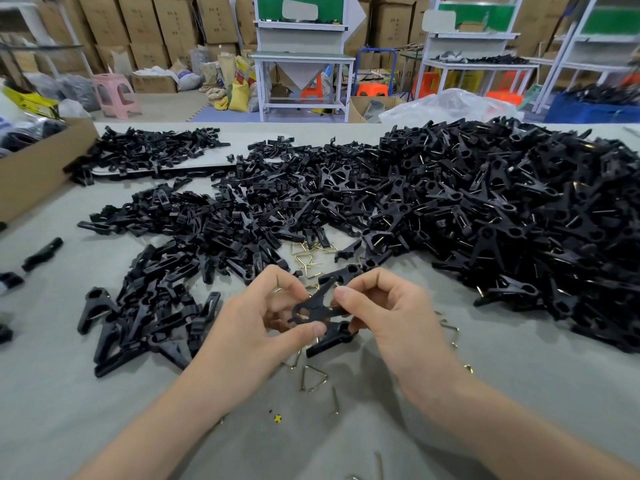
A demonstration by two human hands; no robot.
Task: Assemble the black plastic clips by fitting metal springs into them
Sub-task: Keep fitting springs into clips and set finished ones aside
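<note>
Near, above the table (104, 427): left hand (263, 317) and right hand (388, 313) both pinch one black clip (317, 308), fingers curled on it. Probably light, stiff, slick plastic; best held by the flat arms. Loose springs (313, 377) lie just beneath. Clip halves (156, 306) left; big heap (502, 209) crowds far right.

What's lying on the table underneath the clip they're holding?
A second black clip piece shows just below the held clip, and loose metal springs lie on the grey table. The left hand and right hand hide the rest.
</note>
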